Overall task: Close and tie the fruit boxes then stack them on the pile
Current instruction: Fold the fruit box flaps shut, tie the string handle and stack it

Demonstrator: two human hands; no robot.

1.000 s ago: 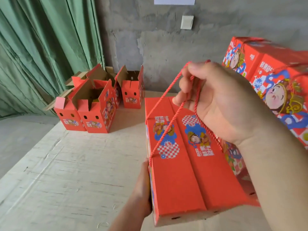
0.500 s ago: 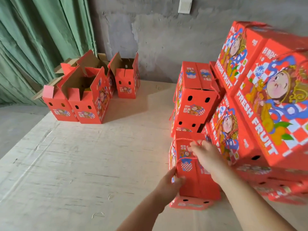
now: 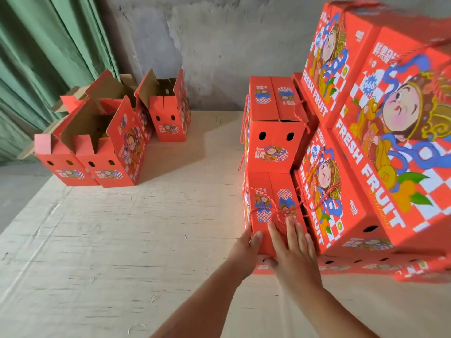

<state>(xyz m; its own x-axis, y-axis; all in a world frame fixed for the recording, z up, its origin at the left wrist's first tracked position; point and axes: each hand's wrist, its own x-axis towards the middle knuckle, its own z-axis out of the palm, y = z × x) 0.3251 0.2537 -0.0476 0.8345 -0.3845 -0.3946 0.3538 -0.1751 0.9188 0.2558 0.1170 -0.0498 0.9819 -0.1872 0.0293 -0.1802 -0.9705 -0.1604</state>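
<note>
A closed red fruit box [image 3: 269, 191] with a red rope tied across its top stands on the table against the pile. My left hand [image 3: 244, 250] grips its near left corner. My right hand [image 3: 291, 247] lies flat on its top near end, fingers spread, with the thumb curled over the near edge. Behind it, another closed box [image 3: 274, 142] sits higher up on the pile. Large red boxes marked FRESH FRUIT [image 3: 380, 132] are stacked to the right, touching the small box.
Several open red boxes [image 3: 107, 147] with raised flaps stand at the far left of the pale wooden table [image 3: 122, 240]. A green curtain [image 3: 44, 57] hangs at the left and a grey wall [image 3: 207, 45] is behind.
One second ago my right hand held the box up by its rope. The box now stands by the pile, the rope is let go, and my right hand lies flat on top.
</note>
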